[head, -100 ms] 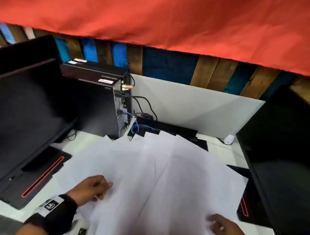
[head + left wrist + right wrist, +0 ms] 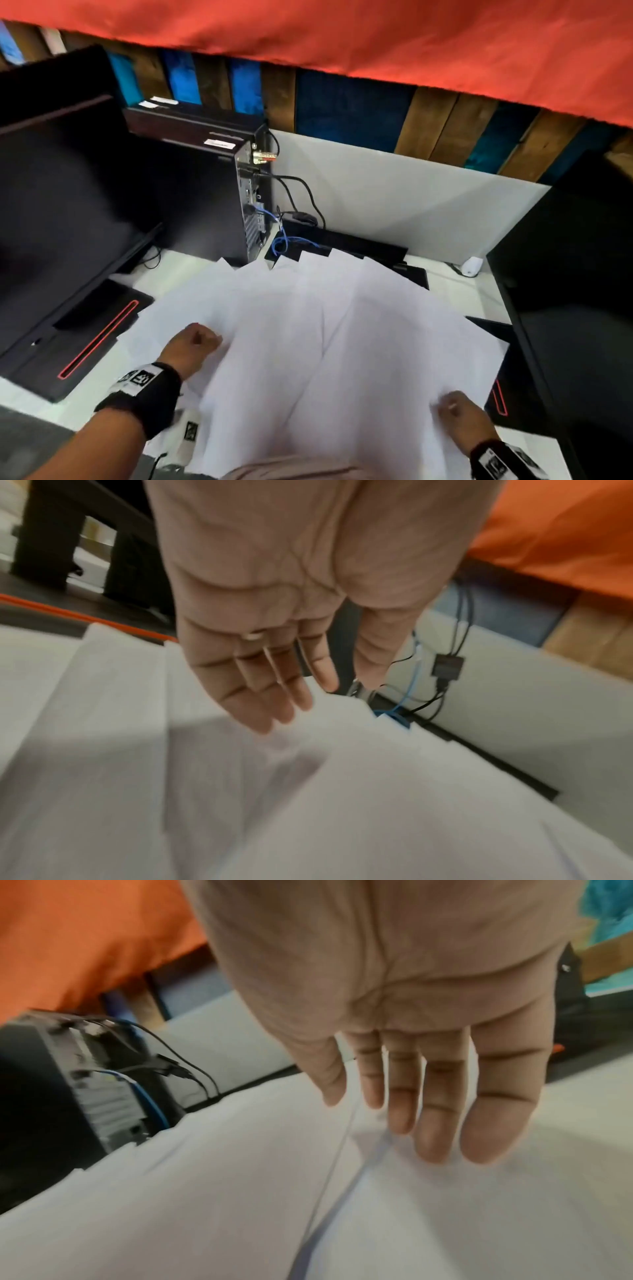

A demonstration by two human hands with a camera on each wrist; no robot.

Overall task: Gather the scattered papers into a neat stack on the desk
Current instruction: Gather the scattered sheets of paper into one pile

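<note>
Papers (image 2: 325,342): a fan of white sheets is spread across the white bench (image 2: 462,298), overlapping, their far corners reaching toward the computer tower (image 2: 212,205) and the blue cable (image 2: 284,240).
Head view, change: compared with the picture a moment earlier, the left hand (image 2: 195,346) is seen drawn slightly inward on the left edge of the fan, and the right hand (image 2: 459,409) is seen further onto the near right corner; the fan itself is hardly altered.
Head view, hands: both are laid on the sheets; whether anything is pinched cannot be told from here.
Left wrist view: the left hand (image 2: 274,642) is shown with straight, nearly closed-up fingers (image 2: 253,696) pointing down at the papers (image 2: 308,804); nothing is gripped, and contact at the tips is blurred.
Right wrist view: the right hand (image 2: 394,1042) is shown flat and extended, fingers (image 2: 441,1123) pressed on or just above the papers (image 2: 240,1191), where a raised sheet edge is seen; nothing is held.
Meaning for the task: the sweep inward is judged to be only starting; no stack has been formed yet.
Risk: sheets may be buckled or slid under one another if pushed unevenly.
</note>
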